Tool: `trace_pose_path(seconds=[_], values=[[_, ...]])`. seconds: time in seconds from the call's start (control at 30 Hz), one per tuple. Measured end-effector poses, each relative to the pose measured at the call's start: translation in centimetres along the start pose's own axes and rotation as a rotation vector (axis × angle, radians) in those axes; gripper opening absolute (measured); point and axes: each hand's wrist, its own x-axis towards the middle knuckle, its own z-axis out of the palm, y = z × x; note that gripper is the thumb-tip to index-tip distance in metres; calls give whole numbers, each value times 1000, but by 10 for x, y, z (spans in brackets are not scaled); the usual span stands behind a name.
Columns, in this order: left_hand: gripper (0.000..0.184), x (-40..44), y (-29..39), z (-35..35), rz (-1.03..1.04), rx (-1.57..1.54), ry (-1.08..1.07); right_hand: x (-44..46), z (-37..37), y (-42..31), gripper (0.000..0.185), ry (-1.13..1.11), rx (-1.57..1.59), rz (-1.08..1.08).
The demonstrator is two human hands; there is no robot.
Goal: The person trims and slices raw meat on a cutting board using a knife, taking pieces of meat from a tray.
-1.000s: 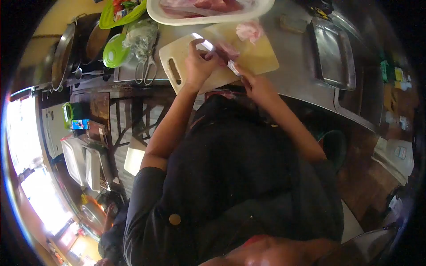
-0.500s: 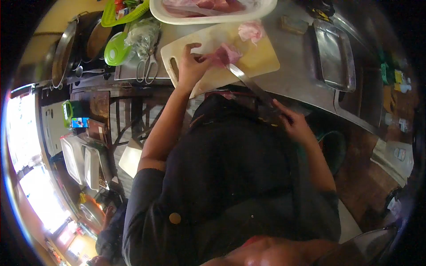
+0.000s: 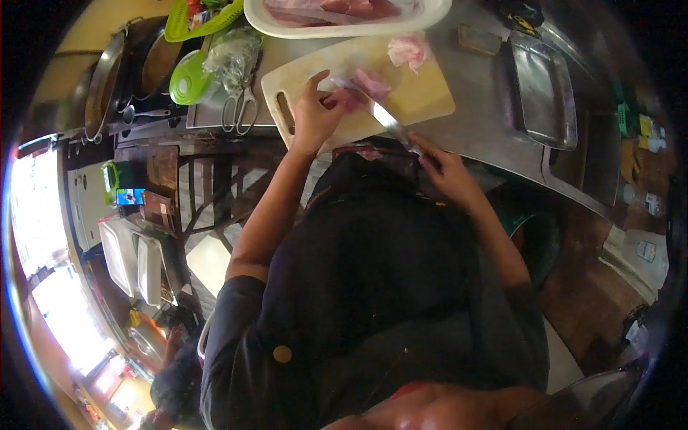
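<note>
My right hand (image 3: 443, 166) is closed round the handle of a long knife (image 3: 385, 118). Its blade reaches up and left across a piece of raw meat (image 3: 373, 84) on the pale cutting board (image 3: 426, 97). At the left end of that meat, my left hand (image 3: 317, 115) pinches a pink edge (image 3: 349, 100) between thumb and fingers, close to the blade. A separate pale pink lump of meat or fat (image 3: 408, 51) lies at the board's far right. Behind the board, a white tub (image 3: 308, 31) holds more raw meat.
Scissors (image 3: 240, 111) and a plastic bag (image 3: 231, 61) lie left of the board, beside a green lid (image 3: 190, 77) and a green basket (image 3: 215, 25). A metal tray (image 3: 545, 97) sits to the right. Pans (image 3: 107, 86) stand far left. Another person (image 3: 175, 380) is at lower left.
My right hand has moved up and left, pushing the knife forward so its blade now extends across the meat. My left hand keeps its pinch, with only a slight shift.
</note>
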Motion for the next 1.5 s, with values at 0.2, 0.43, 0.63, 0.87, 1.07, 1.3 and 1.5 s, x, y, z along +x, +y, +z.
trace_pose_path(seconds=[0.2,0.43,0.63,0.87,1.07,1.3,1.5], values=[[54,2,6,5,137,30,-28,51,24,-13,43,-50,-139,93],[50,19,-12,-1,46,-56,119,20,20,-10,46,-91,-18,121],[48,6,-21,-20,-47,-169,138,-23,-31,-3,50,-86,-34,38],[46,-23,-14,-26,-55,-8,172,-29,-19,-18,52,-49,-96,21],[44,-27,-12,-24,6,28,116,-14,1,-22,51,-125,-57,163],[47,-22,-1,-14,-60,-346,-36,27,43,-11,45,-18,-73,-35],[49,-2,44,-57,-110,-661,-10,28,33,-14,46,-19,-107,55]])
